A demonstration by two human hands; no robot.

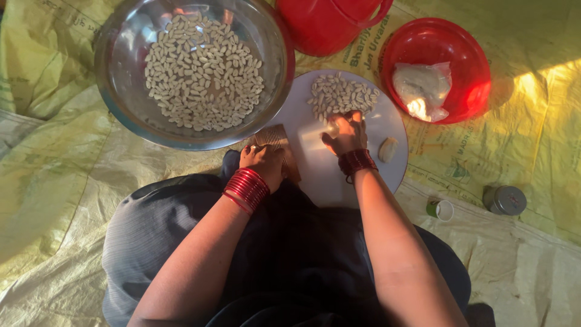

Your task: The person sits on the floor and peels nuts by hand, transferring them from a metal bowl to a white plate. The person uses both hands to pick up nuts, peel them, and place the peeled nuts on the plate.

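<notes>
My left hand (264,162), with red bangles on the wrist, grips a small ridged wooden comb-like board (273,137) at the near left edge of a round white board (315,175). My right hand (346,133), also with red bangles, presses its fingers down on the white board just below a heap of small pale dough shells (342,94). A small lump of dough (387,149) lies on the board to the right of that hand. A large steel bowl (121,79) at the upper left holds many more of the shells.
A red bowl (466,48) at the upper right holds a plastic bag of dough (422,88). A red vessel with a handle (327,21) stands at the top. A small cup (441,209) and a steel container (505,200) sit on the yellow sheet (532,145) at the right.
</notes>
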